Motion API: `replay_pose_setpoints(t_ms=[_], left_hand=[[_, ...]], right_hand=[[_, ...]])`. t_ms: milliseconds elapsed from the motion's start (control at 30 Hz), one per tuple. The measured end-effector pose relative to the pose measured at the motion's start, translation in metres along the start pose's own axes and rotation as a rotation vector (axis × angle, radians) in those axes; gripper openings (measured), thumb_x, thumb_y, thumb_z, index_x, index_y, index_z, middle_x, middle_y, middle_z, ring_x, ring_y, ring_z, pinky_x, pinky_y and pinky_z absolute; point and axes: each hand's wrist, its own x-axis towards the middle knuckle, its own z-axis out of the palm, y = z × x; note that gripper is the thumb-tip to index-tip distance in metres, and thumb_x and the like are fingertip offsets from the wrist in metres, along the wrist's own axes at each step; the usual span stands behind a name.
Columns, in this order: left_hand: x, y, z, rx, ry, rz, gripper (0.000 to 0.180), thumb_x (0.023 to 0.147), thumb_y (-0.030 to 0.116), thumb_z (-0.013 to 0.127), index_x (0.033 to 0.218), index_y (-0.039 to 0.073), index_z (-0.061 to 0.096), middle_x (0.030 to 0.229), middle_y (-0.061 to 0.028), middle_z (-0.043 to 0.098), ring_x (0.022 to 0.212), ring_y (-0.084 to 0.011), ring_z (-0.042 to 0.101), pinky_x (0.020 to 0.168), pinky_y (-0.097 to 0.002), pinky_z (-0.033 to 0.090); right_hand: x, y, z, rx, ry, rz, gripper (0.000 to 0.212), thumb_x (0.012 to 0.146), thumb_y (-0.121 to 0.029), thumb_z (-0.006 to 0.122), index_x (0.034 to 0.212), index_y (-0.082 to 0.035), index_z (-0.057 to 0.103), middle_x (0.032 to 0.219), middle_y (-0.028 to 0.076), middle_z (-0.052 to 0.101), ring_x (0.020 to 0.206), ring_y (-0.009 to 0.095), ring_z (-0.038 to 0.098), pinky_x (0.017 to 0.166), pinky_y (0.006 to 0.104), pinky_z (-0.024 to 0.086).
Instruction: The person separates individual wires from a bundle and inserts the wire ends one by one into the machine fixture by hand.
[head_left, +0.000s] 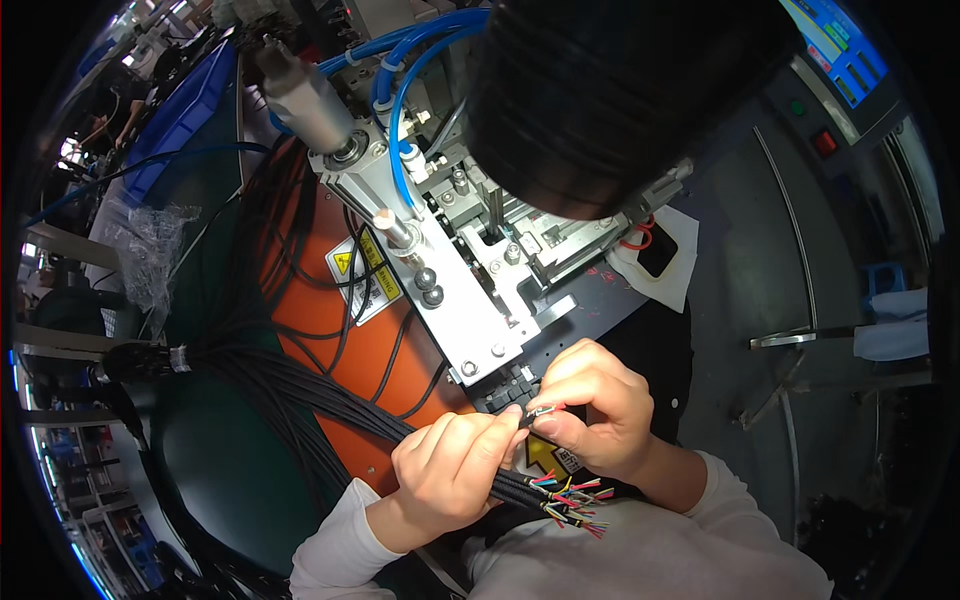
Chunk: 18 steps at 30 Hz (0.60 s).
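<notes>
My left hand [452,468] is closed round a black cable near its end, with other cables of a thick bundle [300,392] passing beneath the hand. Thumb and fingers of my right hand [600,408] pinch a small metallic piece [541,411] at that cable's tip, with a bit of red beside it. The fingers partly cover the piece, so its exact kind is hidden. Below my hands, several cable ends fan out into stripped coloured wires [575,500]. Just beyond my fingertips stands a metal bench machine [455,300] with slides and pins.
A large black cylinder [620,100] overhangs the machine. Blue air hoses [400,90] run at its back. An orange mat [330,350] lies under the cables at left. A white sheet [675,255] sits right of the machine; a screen [840,45] stands far right.
</notes>
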Motion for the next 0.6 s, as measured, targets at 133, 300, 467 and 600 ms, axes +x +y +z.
replay_pose_setpoints(t_ms=[133, 300, 467, 600], left_hand=[[0.0, 0.002, 0.001, 0.014, -0.005, -0.002, 0.019, 0.078, 0.01, 0.072, 0.092, -0.002, 0.067, 0.068, -0.0035, 0.055, 0.053, -0.0139, 0.054, 0.043, -0.025, 0.041], [0.0, 0.007, 0.001, 0.096, -0.078, -0.041, 0.017, 0.076, 0.007, 0.069, 0.091, -0.002, 0.066, 0.069, -0.0025, 0.053, 0.053, -0.0125, 0.052, 0.042, -0.0244, 0.038], [0.001, 0.009, -0.005, 0.17, -0.146, -0.036, 0.02, 0.072, 0.004, 0.066, 0.091, -0.001, 0.066, 0.072, -0.0021, 0.053, 0.055, -0.0113, 0.05, 0.041, -0.0238, 0.036], [0.001, 0.004, 0.002, 0.131, -0.088, -0.006, 0.025, 0.07, 0.005, 0.065, 0.094, 0.0, 0.067, 0.072, -0.0015, 0.054, 0.056, -0.0108, 0.051, 0.042, -0.0232, 0.037]], right_hand=[[0.002, -0.004, -0.003, 0.371, -0.035, 0.386, 0.009, 0.078, -0.004, 0.073, 0.084, 0.0, 0.068, 0.081, 0.009, 0.066, 0.076, 0.015, 0.063, 0.069, 0.0251, 0.049], [0.002, -0.008, -0.001, -0.068, 0.078, 0.135, 0.012, 0.074, -0.004, 0.076, 0.083, -0.003, 0.068, 0.077, 0.007, 0.064, 0.071, 0.017, 0.062, 0.066, 0.0266, 0.047], [0.015, -0.018, -0.013, -0.374, -0.098, 0.037, 0.014, 0.073, -0.01, 0.075, 0.076, -0.006, 0.061, 0.072, 0.004, 0.059, 0.068, 0.022, 0.057, 0.066, 0.0317, 0.041], [0.018, -0.015, -0.03, -0.095, -0.256, 0.304, 0.014, 0.075, -0.009, 0.074, 0.076, -0.004, 0.061, 0.073, 0.004, 0.06, 0.072, 0.019, 0.058, 0.066, 0.0303, 0.043]])
